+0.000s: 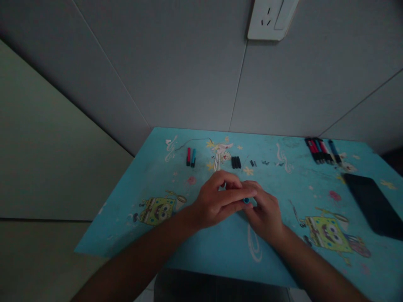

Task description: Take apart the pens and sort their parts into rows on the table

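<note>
My left hand (217,199) and my right hand (265,212) meet above the front middle of the table. Between their fingertips is a small blue pen barrel (246,201), its round end facing me. Fingers of both hands close around it and hide most of its length. Just beyond my left hand lie thin white pen refills (216,160), side by side. Several short black grip sleeves (236,162) rest to their right. Farther left are a red-and-black pen barrel (188,156) and a teal-and-black pen barrel (193,158).
Small dark parts (253,163) lie in little groups right of the sleeves. Several pens (318,151) sit at the back right, with a dark blue pen (334,152) beside them. A black tablet-like slab (373,205) lies at the right. A wall (195,84) borders the table's (201,256) back edge.
</note>
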Available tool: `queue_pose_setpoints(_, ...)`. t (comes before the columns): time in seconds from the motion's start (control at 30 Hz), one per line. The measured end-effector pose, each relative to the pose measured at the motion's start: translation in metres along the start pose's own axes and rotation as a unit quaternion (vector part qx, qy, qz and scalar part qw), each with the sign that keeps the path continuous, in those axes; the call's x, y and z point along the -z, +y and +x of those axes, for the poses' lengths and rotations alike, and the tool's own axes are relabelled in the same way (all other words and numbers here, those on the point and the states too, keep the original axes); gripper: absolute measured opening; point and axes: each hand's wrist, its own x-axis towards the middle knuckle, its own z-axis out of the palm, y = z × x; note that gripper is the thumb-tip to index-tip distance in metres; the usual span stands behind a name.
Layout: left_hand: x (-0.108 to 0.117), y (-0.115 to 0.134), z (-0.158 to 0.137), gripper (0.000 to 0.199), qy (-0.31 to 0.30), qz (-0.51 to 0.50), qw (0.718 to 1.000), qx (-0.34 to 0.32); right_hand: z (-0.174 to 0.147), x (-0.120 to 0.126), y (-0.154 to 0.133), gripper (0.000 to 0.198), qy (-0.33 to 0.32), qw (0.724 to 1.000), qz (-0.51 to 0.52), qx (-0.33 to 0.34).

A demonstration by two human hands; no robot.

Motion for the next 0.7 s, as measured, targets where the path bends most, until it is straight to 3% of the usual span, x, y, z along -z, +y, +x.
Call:
queue_pose_setpoints(0.53,-0.0009,0.0012,0.001,0.028,0.011,0.01,1.0,0.001,-0.001,0.0001,0.0002,0.037,-0.003,1.0,0.001,0.003)
queue_pose_setpoints(0.7,-0.0028,-0.0057,-0.0005,0.028,0.051,-0.015,0.998,-0.017,0.006,0.0017,-0.0047,0.032,0.017,0.999,0.028,-0.04)
